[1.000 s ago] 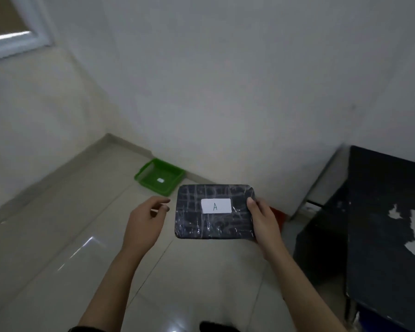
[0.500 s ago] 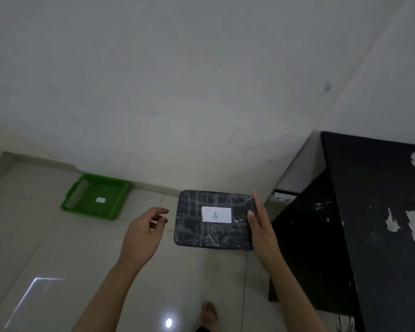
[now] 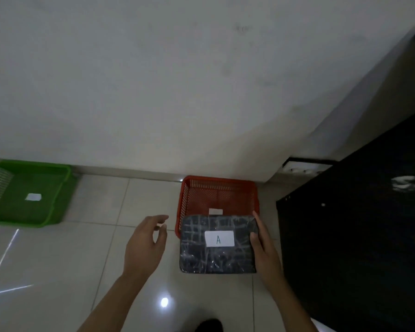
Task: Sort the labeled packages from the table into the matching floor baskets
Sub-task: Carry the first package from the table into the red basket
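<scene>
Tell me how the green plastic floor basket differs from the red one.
The green plastic floor basket is wide and shallow, like a tray; the red mesh plastic basket has taller perforated walls. The green one lies fully in view at far left; the red one is partly covered by the black wrapped package labelled A. Both sit on the tiled floor by the wall, each with a white label inside.

Glossy tile floor [image 3: 58, 271], perforated plastic red basket [image 3: 219, 188] at 12 o'clock, smooth plastic green basket [image 3: 29, 195] at 10, and shiny crinkly film-wrapped package [image 3: 216, 257] with a matt paper label [image 3: 219, 238].
</scene>
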